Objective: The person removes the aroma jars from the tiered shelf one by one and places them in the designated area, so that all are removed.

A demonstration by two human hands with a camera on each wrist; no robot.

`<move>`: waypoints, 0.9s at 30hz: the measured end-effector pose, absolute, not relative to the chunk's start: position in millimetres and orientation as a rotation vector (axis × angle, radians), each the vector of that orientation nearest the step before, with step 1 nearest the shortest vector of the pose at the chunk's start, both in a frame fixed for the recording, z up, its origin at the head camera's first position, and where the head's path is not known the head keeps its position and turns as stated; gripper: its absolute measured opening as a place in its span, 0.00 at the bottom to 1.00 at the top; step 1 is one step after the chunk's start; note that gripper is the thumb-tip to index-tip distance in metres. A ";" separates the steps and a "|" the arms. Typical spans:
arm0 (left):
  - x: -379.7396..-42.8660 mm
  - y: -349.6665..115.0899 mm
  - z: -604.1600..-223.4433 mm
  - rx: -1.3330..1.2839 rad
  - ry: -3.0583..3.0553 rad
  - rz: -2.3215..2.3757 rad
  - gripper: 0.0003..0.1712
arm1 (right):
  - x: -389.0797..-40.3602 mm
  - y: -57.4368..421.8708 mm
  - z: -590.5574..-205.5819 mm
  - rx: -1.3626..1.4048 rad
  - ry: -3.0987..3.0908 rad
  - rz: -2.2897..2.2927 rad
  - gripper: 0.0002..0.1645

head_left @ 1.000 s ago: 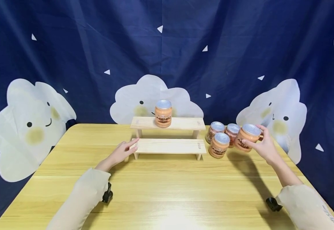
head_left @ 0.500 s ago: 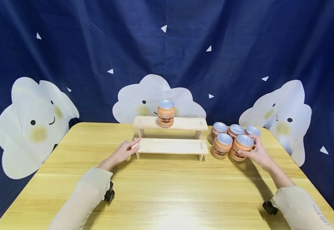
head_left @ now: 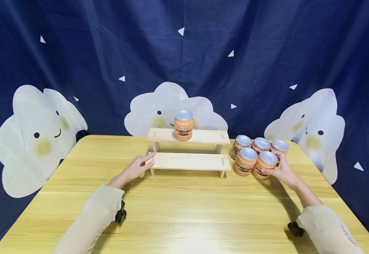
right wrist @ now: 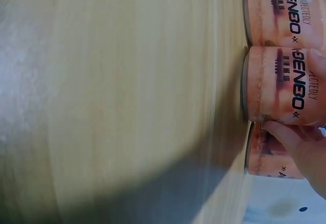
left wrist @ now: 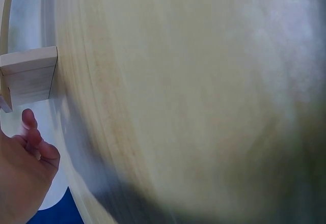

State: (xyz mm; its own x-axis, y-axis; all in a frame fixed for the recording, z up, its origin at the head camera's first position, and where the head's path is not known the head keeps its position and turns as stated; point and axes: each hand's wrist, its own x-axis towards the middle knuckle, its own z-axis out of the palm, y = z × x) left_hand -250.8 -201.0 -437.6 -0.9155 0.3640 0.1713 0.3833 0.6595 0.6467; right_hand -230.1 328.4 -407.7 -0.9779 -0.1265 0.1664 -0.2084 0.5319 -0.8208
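Observation:
My right hand [head_left: 283, 171] grips an orange jar [head_left: 262, 166] with a silver lid and dark lettering. In the right wrist view this jar [right wrist: 272, 86] stands upright on the table, thumb and fingers around its sides. It is at the front right of a cluster, beside another front jar [head_left: 244, 163]. Three more jars, such as the back left jar [head_left: 242, 144], stand behind. My left hand [head_left: 134, 169] touches the left end of the lower wooden shelf [head_left: 187, 161], index finger and thumb extended. One jar [head_left: 183, 127] stands on the upper shelf [head_left: 208, 137].
Both shelves stand near the back of the wooden table [head_left: 184, 201], the lower one in front of the upper. The jar cluster is close to their right end. A dark blue curtain [head_left: 203, 60] with white clouds hangs behind the table.
My right hand has lowered the jar to the table and shifted it slightly left and towards me, beside the other front jar. My left hand stays at the shelf end.

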 end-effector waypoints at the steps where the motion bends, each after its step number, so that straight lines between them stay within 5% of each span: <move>1: -250.7 -200.9 -437.9 -0.638 -2.836 -1.119 0.28 | -230.5 328.5 -408.0 0.297 -2.674 1.446 0.47; 12: -246.4 -199.9 -437.0 -0.616 -2.817 -1.122 0.28 | -233.4 331.9 -402.5 0.608 -2.526 1.241 0.47; 27: -248.9 -200.1 -439.0 -0.614 -2.829 -1.138 0.29 | -225.7 291.4 -357.7 0.498 -2.455 1.105 0.35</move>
